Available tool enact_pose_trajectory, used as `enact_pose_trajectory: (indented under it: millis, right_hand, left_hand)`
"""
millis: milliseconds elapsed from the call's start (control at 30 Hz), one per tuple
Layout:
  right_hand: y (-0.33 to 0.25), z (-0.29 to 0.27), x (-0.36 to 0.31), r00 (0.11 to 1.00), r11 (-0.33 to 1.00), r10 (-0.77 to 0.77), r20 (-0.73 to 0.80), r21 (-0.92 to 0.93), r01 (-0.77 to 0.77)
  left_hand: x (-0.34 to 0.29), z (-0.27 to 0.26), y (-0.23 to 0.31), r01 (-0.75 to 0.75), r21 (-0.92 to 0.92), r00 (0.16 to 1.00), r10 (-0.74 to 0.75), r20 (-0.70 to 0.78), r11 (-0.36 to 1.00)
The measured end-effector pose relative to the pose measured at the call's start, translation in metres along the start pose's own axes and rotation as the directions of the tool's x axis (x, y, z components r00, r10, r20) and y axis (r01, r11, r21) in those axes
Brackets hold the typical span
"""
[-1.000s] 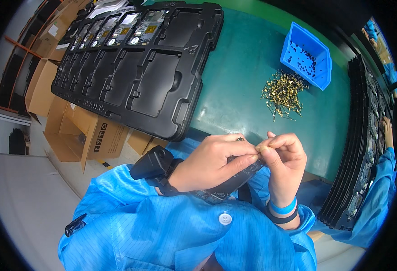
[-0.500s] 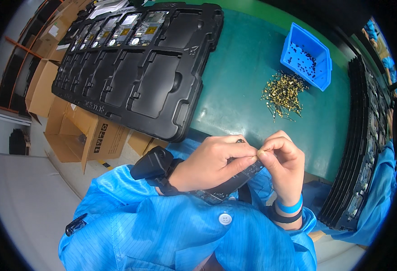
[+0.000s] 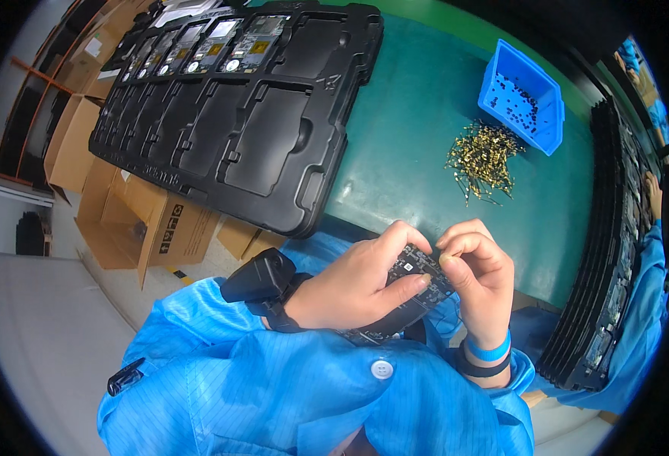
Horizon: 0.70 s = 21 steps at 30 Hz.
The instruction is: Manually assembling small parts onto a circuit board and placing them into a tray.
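Observation:
A dark circuit board (image 3: 409, 266) lies tilted over my lap, partly covered by my fingers and sleeve. My left hand (image 3: 365, 277) grips it, thumb on its face and index finger curled along the far edge. At the board's right end is my right hand (image 3: 477, 266), thumb and index finger pinched together. Whatever sits between those fingertips is too small to make out. Beyond the hands, a pile of small gold-tipped parts with thin dark leads (image 3: 486, 161) rests on the green tabletop (image 3: 395, 121).
A blue bin (image 3: 551, 114) with small dark pieces stands beside the pile. At left, a black moulded tray (image 3: 327, 144) holds several circuit boards (image 3: 255, 45). Stacked black trays (image 3: 578, 304) line the right side, where another person's hand (image 3: 652, 194) shows. Open cardboard boxes (image 3: 133, 228) stand lower left.
My left thumb and index finger have spread apart, away from my right fingertips, uncovering more of the board's face. My right hand keeps its pinch. Another person's hand appears by the stacked trays.

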State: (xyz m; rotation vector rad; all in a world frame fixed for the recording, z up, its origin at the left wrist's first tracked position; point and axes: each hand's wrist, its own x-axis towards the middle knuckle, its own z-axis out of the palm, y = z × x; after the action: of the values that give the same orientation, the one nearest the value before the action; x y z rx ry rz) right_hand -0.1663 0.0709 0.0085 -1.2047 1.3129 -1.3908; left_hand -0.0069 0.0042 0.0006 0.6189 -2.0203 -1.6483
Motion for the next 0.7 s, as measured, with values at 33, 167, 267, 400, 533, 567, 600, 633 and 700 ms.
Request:
enact_pose_trajectory:
  millis: [33, 167, 267, 400, 533, 567, 600, 633, 700]
  right_hand:
    - [0.0011, 0.0007, -0.0001, 1.0, 1.0, 0.003, 0.005, 0.005, -0.003]
    - [0.0001, 0.0032, 0.0026, 1.0, 0.999, -0.016, 0.026, -0.046, 0.018]
    - [-0.0014, 0.0015, 0.0036, 0.998, 0.992, -0.05, 0.045, -0.115, 0.055]
    - [-0.0032, 0.0025, 0.0063, 0.996, 0.983, -0.052, 0.067, -0.175, 0.063]
    - [-0.0033, 0.0012, 0.0065, 0.994, 0.974, -0.072, 0.087, -0.21, 0.089]
    - [-0.0035, 0.0012, 0.0065, 0.993, 0.971, -0.078, 0.09, -0.218, 0.096]
    - [-0.0038, 0.001, 0.0066, 0.992, 0.968, -0.081, 0.094, -0.229, 0.101]
    - [-0.0039, 0.0006, 0.0067, 0.991, 0.965, -0.085, 0.099, -0.239, 0.106]
    - [-0.0044, 0.0001, 0.007, 0.989, 0.955, -0.098, 0.111, -0.269, 0.125]
  left_hand:
    - [-0.0003, 0.0004, -0.0004, 0.005, -0.029, 1.0, -0.005, -0.003, 1.0]
    - [-0.0016, 0.0009, 0.0016, 0.029, -0.026, 0.999, -0.028, 0.023, 0.999]
    - [-0.002, 0.002, 0.0023, 0.011, 0.022, 0.999, -0.012, 0.03, 1.0]
    - [-0.0018, -0.0007, -0.0006, -0.015, 0.03, 1.0, 0.015, 0.019, 0.999]
    - [-0.0015, 0.0009, 0.0006, -0.011, 0.015, 1.0, 0.011, 0.027, 1.0]
    - [-0.0014, 0.0013, 0.001, -0.009, 0.012, 1.0, 0.009, 0.027, 1.0]
    - [-0.0013, 0.0013, 0.0012, -0.008, 0.008, 1.0, 0.007, 0.028, 1.0]
    - [-0.0014, 0.0013, 0.0011, -0.004, 0.009, 1.0, 0.004, 0.029, 1.0]
    - [-0.0019, 0.0014, 0.0005, 0.003, 0.01, 1.0, -0.003, 0.031, 1.0]
